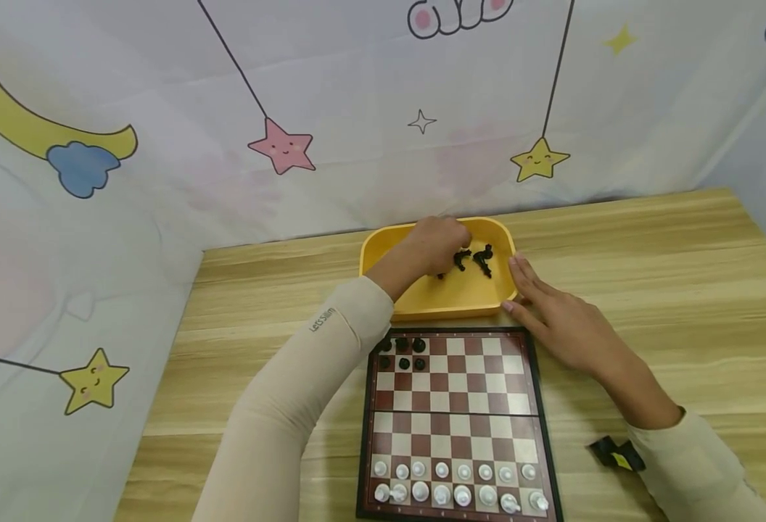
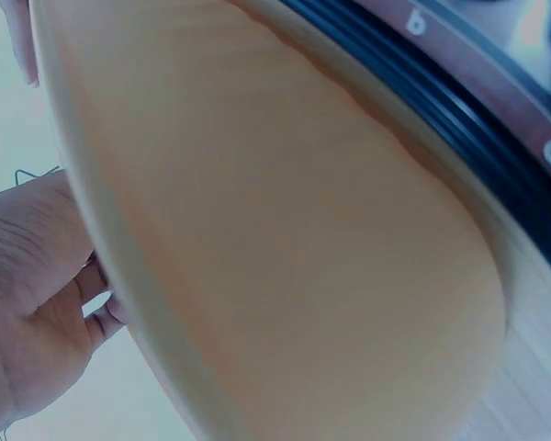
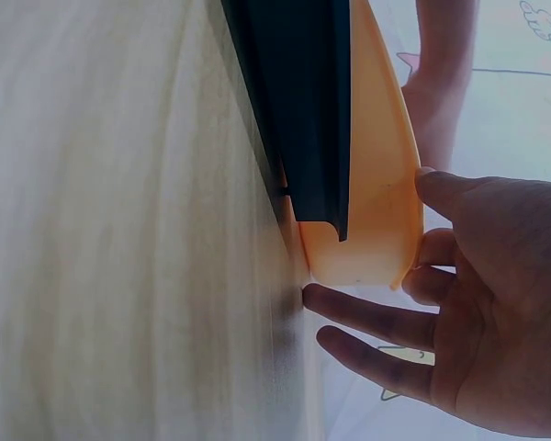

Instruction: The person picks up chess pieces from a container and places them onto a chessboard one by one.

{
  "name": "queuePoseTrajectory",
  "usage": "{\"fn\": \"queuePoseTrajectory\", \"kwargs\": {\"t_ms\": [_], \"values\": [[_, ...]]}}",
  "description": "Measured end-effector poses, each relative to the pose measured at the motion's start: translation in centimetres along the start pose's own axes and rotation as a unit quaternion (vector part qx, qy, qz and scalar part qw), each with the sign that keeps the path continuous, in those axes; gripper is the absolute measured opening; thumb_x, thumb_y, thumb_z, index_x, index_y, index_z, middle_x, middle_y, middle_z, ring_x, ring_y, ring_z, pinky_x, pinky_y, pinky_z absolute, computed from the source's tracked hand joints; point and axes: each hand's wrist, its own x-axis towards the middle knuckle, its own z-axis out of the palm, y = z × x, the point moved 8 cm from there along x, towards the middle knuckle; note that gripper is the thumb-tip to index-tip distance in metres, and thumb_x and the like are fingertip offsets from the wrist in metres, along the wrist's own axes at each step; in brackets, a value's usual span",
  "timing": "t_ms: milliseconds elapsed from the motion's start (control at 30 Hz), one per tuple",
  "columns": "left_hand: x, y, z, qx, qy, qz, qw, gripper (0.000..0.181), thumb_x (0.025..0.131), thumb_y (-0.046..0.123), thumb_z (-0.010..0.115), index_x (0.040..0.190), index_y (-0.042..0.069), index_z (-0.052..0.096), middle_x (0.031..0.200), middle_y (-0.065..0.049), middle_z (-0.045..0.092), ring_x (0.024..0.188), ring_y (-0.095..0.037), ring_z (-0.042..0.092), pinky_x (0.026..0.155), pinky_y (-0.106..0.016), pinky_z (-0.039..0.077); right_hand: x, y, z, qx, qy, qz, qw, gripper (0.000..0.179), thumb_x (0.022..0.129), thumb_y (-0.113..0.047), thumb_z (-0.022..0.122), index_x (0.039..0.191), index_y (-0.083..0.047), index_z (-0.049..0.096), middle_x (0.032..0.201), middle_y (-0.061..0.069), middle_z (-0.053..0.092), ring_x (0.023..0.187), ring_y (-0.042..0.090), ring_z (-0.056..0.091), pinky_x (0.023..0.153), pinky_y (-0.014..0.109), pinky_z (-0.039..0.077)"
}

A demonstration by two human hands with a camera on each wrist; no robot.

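Observation:
My left hand (image 1: 437, 243) reaches over the rim into the yellow plastic bin (image 1: 448, 313), beside loose black chess pieces (image 1: 483, 259). Its fingertips are hidden in the head view, and the bin's wall hides part of them in the left wrist view, so any hold on a piece is unseen. At the bin's right end, my right hand (image 1: 569, 326) rests against the rim, thumb and fingers spread, as the right wrist view also shows. Just in front lies a magnetic-looking chessboard (image 1: 451, 401). Several black pieces (image 1: 418, 345) stand in its far left corner; white pieces (image 1: 442, 495) fill two near rows.
A wooden table (image 1: 657, 290) carries the bin and board. Behind it hangs a pale cloth (image 1: 370, 145) printed with stars, close to the bin's far side. A black and yellow device (image 1: 618, 454) sits by my right sleeve.

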Motion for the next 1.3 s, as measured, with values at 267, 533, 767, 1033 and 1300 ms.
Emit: {"fn": "queuePoseTrajectory", "kwargs": {"t_ms": [267,533,767,1033,1300], "values": [[-0.1,0.1,0.5,0.023,-0.021,0.006,0.9995,0.011,0.102,0.007,0.062,0.097,0.017,0.061,0.094,0.001,0.054,0.085,-0.015,0.045,0.07,-0.029,0.038,-0.1,-0.1,0.0,-0.002,-0.002,0.0,1.0,0.075,0.114,-0.053,0.037,0.172,-0.017,0.006,0.178,0.009,0.009,0.144,0.052,0.048,0.103,0.071,0.049],[-0.1,-0.2,0.8,0.034,-0.023,-0.005,0.9992,0.006,0.102,0.014,0.067,0.108,0.017,0.066,0.113,0.0,0.06,0.091,-0.016,0.052,0.076,-0.03,0.043,0.0,0.0,-0.1,-0.001,0.001,-0.007,1.0,0.074,0.115,-0.051,0.037,0.172,-0.017,0.006,0.178,0.009,0.01,0.143,0.052,0.049,0.103,0.07,0.049],[-0.3,-0.3,0.2,0.019,0.001,0.002,0.9998,0.006,0.103,0.011,0.066,0.103,0.016,0.064,0.109,-0.001,0.059,0.091,-0.015,0.05,0.078,-0.03,0.042,-0.1,0.0,0.0,-0.001,-0.001,-0.009,1.0,0.073,0.115,-0.052,0.036,0.172,-0.018,0.004,0.178,0.009,0.009,0.143,0.052,0.049,0.103,0.07,0.049],[-1.4,-1.2,-1.1,-0.019,0.038,0.007,0.9991,0.015,0.101,0.008,0.066,0.089,0.015,0.059,0.087,0.002,0.05,0.078,-0.014,0.042,0.071,-0.03,0.034,0.0,-0.1,0.1,0.0,0.0,-0.012,0.9999,0.073,0.115,-0.053,0.034,0.172,-0.019,0.004,0.178,0.009,0.009,0.141,0.054,0.05,0.101,0.072,0.049],[-2.8,-1.9,-2.0,-0.055,0.06,0.003,0.9967,0.018,0.105,0.014,0.064,0.121,0.014,0.074,0.118,0.0,0.075,0.093,-0.015,0.065,0.085,-0.033,0.055,-0.2,-0.3,0.1,0.007,-0.001,-0.009,0.9999,0.074,0.114,-0.054,0.035,0.172,-0.017,0.004,0.178,0.009,0.008,0.14,0.055,0.051,0.103,0.073,0.047]]}}
